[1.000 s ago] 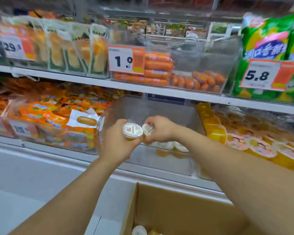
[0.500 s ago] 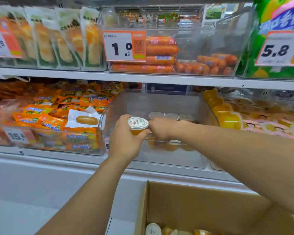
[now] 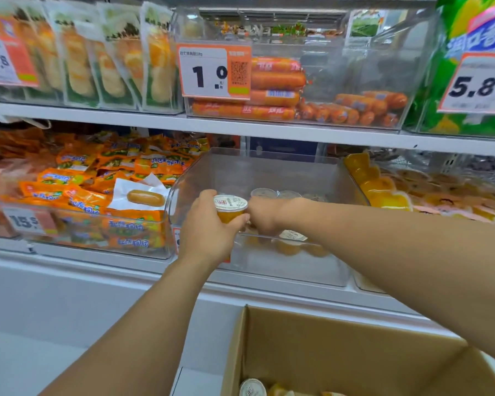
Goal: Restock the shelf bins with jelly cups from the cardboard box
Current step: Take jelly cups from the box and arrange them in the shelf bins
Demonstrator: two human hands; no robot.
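Observation:
My left hand [image 3: 209, 232] grips an orange jelly cup [image 3: 230, 208] with a white foil lid, held upright at the front left rim of a clear shelf bin [image 3: 269, 170]. My right hand [image 3: 265, 217] reaches down inside the bin's front, its fingers hidden behind the left hand and the bin wall; whether it holds a cup cannot be told. Several jelly cups [image 3: 290, 241] sit on the bin floor, with more at the back [image 3: 265, 192]. The open cardboard box [image 3: 326, 347] stands below, with a few cups [image 3: 252, 387] showing at its bottom.
Left of the bin is a bin of orange snack packets [image 3: 97, 195]. Yellow jelly packs [image 3: 383, 190] fill the bin to the right. The shelf above [image 3: 269, 128] holds sausages [image 3: 277, 90] behind a 1.0 price tag [image 3: 213, 70].
My right hand has gone from beside the left hand's cup down into the bin's front. The camera moved closer to the shelf. The left hand kept its cup at the rim.

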